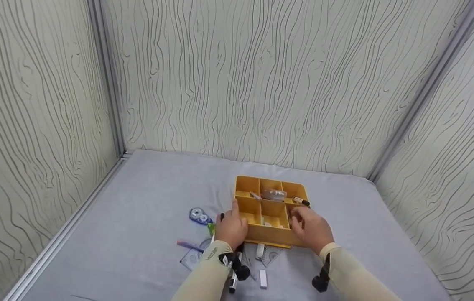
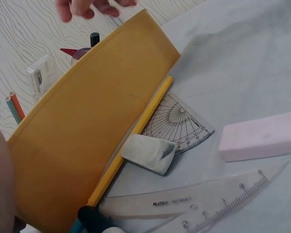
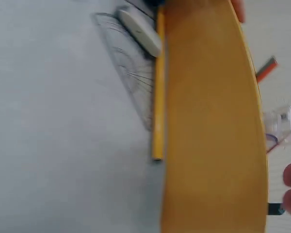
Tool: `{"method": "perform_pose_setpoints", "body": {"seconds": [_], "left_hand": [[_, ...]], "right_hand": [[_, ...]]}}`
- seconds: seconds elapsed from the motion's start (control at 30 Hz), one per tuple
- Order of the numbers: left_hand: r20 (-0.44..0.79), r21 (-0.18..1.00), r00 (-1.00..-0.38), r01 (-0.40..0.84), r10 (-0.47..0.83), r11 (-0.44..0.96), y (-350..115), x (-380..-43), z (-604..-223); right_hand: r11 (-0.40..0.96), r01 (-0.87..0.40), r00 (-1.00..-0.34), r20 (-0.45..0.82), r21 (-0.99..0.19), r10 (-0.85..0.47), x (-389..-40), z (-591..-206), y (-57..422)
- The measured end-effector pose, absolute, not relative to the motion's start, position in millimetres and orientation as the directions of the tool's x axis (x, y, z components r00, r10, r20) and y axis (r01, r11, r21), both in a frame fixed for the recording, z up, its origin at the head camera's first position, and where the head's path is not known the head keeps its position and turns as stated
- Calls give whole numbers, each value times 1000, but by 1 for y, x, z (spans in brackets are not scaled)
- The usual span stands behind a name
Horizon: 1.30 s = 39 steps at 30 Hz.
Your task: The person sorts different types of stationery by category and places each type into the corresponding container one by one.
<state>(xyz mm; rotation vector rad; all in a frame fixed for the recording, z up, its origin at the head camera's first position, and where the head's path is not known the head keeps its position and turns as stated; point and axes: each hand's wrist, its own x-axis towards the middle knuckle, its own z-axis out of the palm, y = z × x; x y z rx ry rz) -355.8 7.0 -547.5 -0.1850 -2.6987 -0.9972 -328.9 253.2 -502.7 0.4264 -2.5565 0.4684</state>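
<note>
A yellow divided organizer box [image 1: 268, 232] stands at the middle of the table. My left hand [image 1: 232, 229] holds its left front corner, one finger lying straight along the side wall. My right hand [image 1: 313, 228] is over the right front compartment, fingers pointing down; the head view hides their tips. In the left wrist view, the fingers of that hand [image 2: 94, 7] hang loosely bent above the rim, with nothing visible held. Inside the box are a clear plastic case [image 1: 274, 194], a black-capped marker [image 1: 301, 201] and small white pieces [image 1: 266, 223].
Before the box lie a yellow pencil [image 2: 136, 128], a grey-white eraser [image 2: 150, 153], a clear protractor [image 2: 179, 121], a pink-white eraser [image 2: 262, 136] and a clear ruler [image 2: 223, 194]. A blue correction tape [image 1: 199, 215] and a purple pen [image 1: 190, 246] are left of it.
</note>
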Motion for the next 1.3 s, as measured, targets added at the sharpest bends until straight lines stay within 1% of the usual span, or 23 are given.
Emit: {"method": "perform_pose_setpoints", "body": {"seconds": [0.07,0.13,0.2,0.27,0.4,0.5,0.63,0.8,0.9,0.97,1.1,1.17,1.2,1.3], "left_hand": [[289,622,-957,214,33,754,7,-356,-545],[291,625,-956,215,32,751,7,-355,-542],[291,623,-956,214,31,752,7,-355,-541],[291,622,-956,211,28,754,8,-356,-540],[296,630,-955,217,28,746,9,-358,-541],[301,633,-953,221,27,741,11,-361,-545],[309,623,-951,221,23,751,14,-363,-548],[294,629,-956,213,26,748,13,-359,-544],[285,631,-958,209,27,747,12,-358,-544],[283,637,-959,209,26,742,10,-357,-544],[281,645,-959,211,29,735,8,-355,-544],[278,641,-960,209,29,739,7,-354,-544],[281,640,-959,210,30,739,7,-353,-544],[289,631,-957,216,32,745,8,-353,-543]], "right_hand": [[866,-476,-774,541,-154,-330,-319,-511,252],[827,-555,-742,499,-83,-448,-312,-520,249],[796,-603,-732,427,-44,-531,-308,-528,246],[790,-613,-744,352,-23,-568,-305,-533,241],[855,-518,-830,233,13,-507,-302,-537,231],[886,-456,-852,247,78,-461,-299,-540,226],[907,-390,-854,306,159,-421,-296,-546,224],[929,-323,-871,327,180,-366,-294,-549,225],[934,-314,-882,311,171,-353,-292,-548,227],[938,-309,-899,273,156,-342,-292,-546,228],[958,-278,-941,179,76,-287,-294,-531,232],[969,-245,-959,150,-25,-238,-296,-519,234],[969,-228,-966,145,-95,-213,-297,-513,236],[916,-195,-977,151,-351,-150,-301,-493,240]]}}
